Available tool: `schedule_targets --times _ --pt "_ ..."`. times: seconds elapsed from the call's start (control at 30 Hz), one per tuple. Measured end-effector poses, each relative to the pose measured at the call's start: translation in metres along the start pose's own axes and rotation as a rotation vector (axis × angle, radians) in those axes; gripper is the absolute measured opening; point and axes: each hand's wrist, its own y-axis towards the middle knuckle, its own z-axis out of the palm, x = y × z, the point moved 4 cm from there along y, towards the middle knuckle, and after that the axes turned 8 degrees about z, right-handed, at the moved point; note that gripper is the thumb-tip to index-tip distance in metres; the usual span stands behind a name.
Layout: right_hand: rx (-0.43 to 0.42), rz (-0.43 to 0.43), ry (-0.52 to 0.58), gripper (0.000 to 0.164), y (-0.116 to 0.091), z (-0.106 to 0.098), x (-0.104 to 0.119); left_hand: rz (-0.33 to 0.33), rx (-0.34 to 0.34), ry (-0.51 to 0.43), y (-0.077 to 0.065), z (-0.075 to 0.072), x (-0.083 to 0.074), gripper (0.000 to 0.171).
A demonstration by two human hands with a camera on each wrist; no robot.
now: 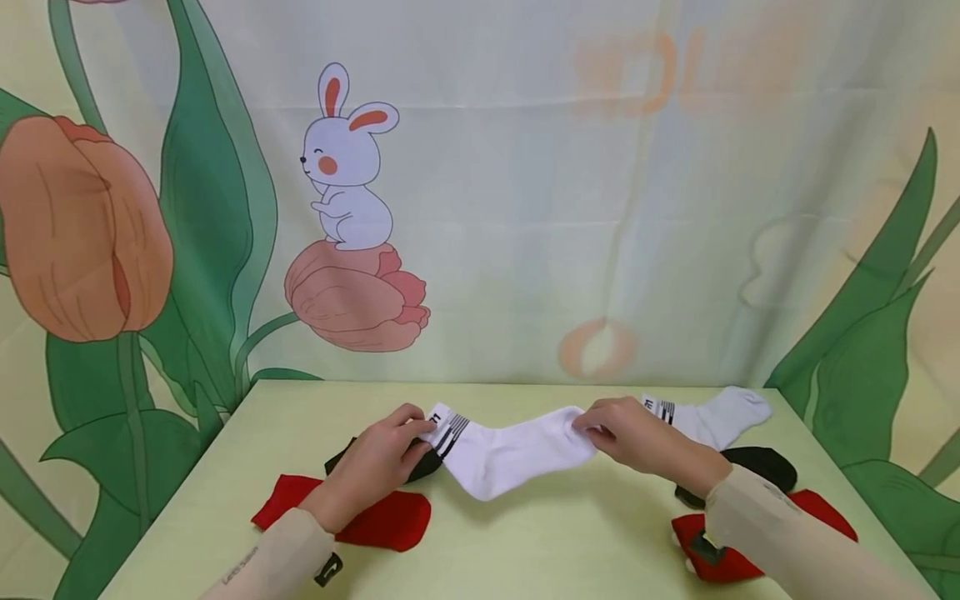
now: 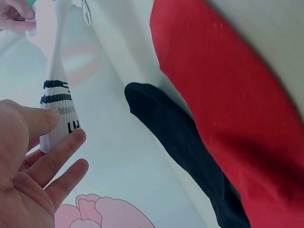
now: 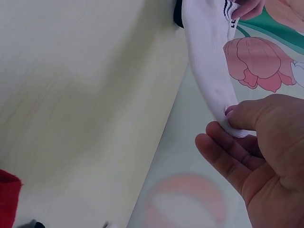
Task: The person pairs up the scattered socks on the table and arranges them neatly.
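A white sock (image 1: 510, 454) with black stripes on its cuff is stretched out above the middle of the table, between both hands. My left hand (image 1: 378, 458) pinches the striped cuff; in the left wrist view thumb and fingers close on the cuff (image 2: 59, 111). My right hand (image 1: 633, 433) pinches the toe end, and the right wrist view shows the toe (image 3: 228, 118) between thumb and fingers. Beneath the left arm lie a red sock (image 1: 390, 521) and a black sock (image 2: 166, 123).
On the right side of the table (image 1: 540, 550) lie another white striped sock (image 1: 723, 421), a black sock (image 1: 761, 467) and a red item (image 1: 723, 558), partly behind the right forearm. A printed curtain (image 1: 487, 208) with a rabbit and tulips hangs behind the table.
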Motion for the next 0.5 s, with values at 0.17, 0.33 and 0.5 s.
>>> schedule_targets --times 0.17,0.33,0.5 --pt "-0.011 -0.01 0.001 0.019 -0.008 0.001 -0.003 0.01 0.007 -0.006 -0.002 0.004 -0.006 0.031" --pt "-0.037 -0.035 0.008 0.02 -0.015 0.0 -0.006 0.034 0.011 -0.024 -0.004 0.008 -0.012 0.029" --pt "-0.008 0.002 0.022 0.02 -0.022 0.0 -0.009 0.047 0.029 -0.037 -0.007 0.013 -0.017 0.028"
